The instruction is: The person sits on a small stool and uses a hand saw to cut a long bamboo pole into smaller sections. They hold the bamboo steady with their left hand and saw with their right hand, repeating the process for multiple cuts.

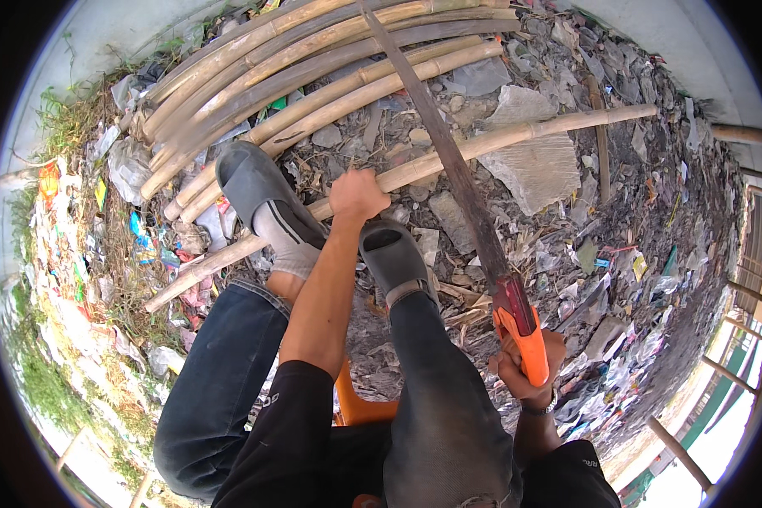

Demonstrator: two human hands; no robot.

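Observation:
My left hand (357,196) grips a long bamboo pole (516,135) that lies across the ground in front of me. My left foot in a grey shoe (250,182) rests on the same pole, and my right grey shoe (392,258) sits just below it. My right hand (523,366) is closed around the orange handle (529,343) of a long machete. Its dark blade (436,127) reaches up and to the left, crossing over the pole to the right of my left hand.
A stack of several bamboo poles (313,59) lies at the top left. The ground is covered with stones, plastic litter (533,169) and dry leaves. I sit on an orange seat (360,406). Grass grows at the left; a bamboo railing (737,339) stands at the right.

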